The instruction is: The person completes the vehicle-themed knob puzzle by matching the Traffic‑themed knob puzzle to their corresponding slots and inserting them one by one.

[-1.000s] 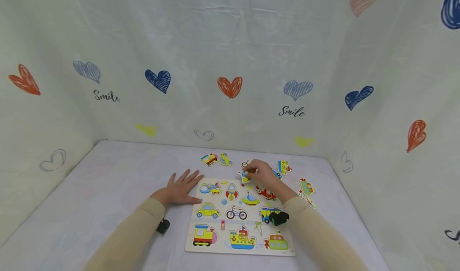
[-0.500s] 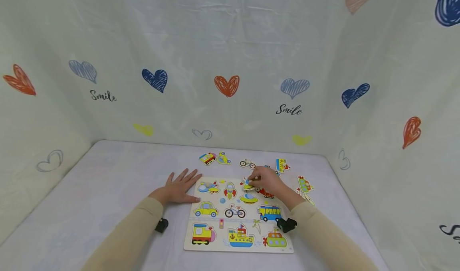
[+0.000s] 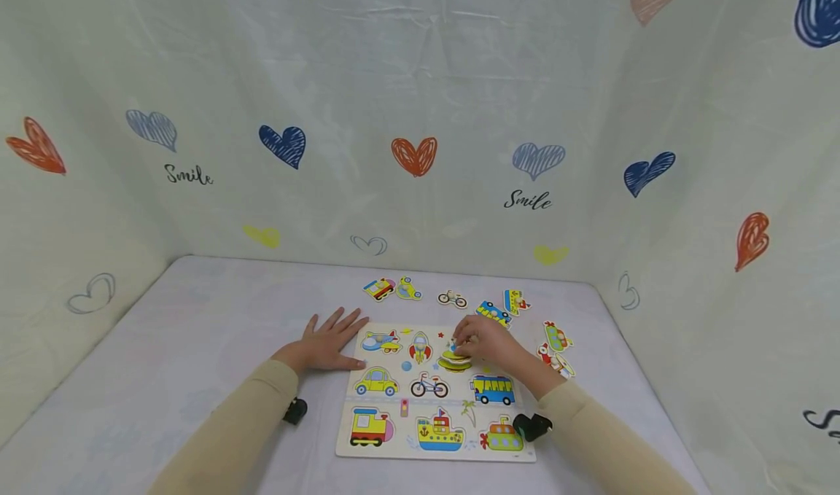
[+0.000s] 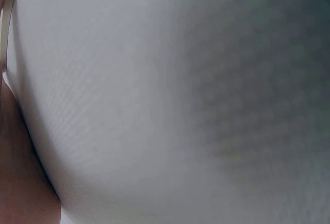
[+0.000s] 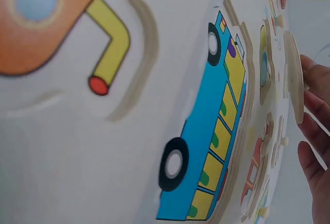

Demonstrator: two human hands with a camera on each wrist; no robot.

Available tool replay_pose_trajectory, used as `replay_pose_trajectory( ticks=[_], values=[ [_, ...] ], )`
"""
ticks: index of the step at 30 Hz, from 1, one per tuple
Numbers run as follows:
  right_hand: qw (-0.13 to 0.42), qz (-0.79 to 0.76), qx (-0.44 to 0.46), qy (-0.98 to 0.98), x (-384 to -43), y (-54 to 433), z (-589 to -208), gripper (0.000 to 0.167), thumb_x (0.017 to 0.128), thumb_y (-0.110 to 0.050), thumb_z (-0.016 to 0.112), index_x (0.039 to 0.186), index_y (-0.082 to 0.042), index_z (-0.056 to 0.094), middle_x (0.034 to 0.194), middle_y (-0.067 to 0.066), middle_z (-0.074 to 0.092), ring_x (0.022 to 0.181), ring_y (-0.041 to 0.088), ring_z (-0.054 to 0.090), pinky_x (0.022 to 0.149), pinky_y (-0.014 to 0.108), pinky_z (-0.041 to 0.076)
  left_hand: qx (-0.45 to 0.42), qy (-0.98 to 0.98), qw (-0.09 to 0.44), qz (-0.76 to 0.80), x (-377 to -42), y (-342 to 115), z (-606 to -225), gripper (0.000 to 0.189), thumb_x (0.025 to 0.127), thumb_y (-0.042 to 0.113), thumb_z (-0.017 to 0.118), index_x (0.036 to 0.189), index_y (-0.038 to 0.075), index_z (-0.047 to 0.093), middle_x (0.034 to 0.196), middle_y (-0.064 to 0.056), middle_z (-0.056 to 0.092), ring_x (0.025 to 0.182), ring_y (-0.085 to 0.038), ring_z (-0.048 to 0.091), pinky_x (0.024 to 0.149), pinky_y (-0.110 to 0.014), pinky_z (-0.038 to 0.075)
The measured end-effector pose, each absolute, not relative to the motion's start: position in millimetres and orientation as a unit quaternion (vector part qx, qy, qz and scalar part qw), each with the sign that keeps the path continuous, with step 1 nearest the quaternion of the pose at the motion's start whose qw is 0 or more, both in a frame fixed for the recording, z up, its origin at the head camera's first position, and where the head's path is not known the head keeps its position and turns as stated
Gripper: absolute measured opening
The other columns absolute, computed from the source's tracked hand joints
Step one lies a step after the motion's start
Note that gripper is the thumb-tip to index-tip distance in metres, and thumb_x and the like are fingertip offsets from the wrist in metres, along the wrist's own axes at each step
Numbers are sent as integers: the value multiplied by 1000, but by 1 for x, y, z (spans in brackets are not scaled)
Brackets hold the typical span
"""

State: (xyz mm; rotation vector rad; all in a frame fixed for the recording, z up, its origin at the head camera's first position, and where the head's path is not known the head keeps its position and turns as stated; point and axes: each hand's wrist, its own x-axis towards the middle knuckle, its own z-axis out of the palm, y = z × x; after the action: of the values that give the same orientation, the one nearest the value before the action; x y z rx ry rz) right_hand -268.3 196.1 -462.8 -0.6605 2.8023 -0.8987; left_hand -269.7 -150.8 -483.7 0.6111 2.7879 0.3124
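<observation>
My right hand point(image 3: 487, 343) pinches a yellow-green flying saucer puzzle piece point(image 3: 453, 356) with thumb and fingers, from above. The piece overlaps the printed saucer outline on the white puzzle board point(image 3: 453, 404). Seen edge-on in the right wrist view, the wooden piece point(image 5: 295, 77) stands apart from the board face at the fingertips. My left hand point(image 3: 321, 343) lies with fingers spread at the board's upper left edge, thumb over that edge. Fabric fills most of the left wrist view, with a bit of skin at its left side.
Behind the board lie loose train point(image 3: 379, 289), car point(image 3: 408, 289), bicycle point(image 3: 453, 299), bus point(image 3: 494, 313) and ship point(image 3: 515, 302) pieces. A submarine piece point(image 3: 557, 337) and another piece lie to the right. A heart-printed curtain point(image 3: 420, 211) rises behind the table.
My right hand has brought the saucer piece from the board's top edge down toward the printed saucer. The bicycle and bus pieces have come into full view. My left hand stays put.
</observation>
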Motion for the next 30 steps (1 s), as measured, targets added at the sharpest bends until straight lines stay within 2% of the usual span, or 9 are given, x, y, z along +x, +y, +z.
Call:
replay_pose_trajectory(
  ticks=[3,9,30],
  values=[
    [62,-312,-237,918,-266,199,-467,10,84,-19,78,76,-23,74,94,-14,62,96,13,57,86,38,49,211,962,134,108,-270,-151,-484,96,82,69,60,156,19,26,162,-8,15,146,-40,6,108,-71,0],
    [58,-318,-267,908,-264,202,-474,13,85,-20,77,74,-23,70,95,-12,62,90,11,56,78,30,50,213,962,136,108,-269,-151,-483,96,82,68,60,156,18,25,162,-9,14,146,-40,6,108,-71,1],
    [59,-326,-286,899,-265,197,-483,17,85,-17,77,71,-21,68,102,-10,59,89,11,54,74,26,49,211,962,137,108,-270,-152,-483,96,82,70,59,156,19,25,162,-8,14,147,-39,5,108,-71,-1]
  ],
)
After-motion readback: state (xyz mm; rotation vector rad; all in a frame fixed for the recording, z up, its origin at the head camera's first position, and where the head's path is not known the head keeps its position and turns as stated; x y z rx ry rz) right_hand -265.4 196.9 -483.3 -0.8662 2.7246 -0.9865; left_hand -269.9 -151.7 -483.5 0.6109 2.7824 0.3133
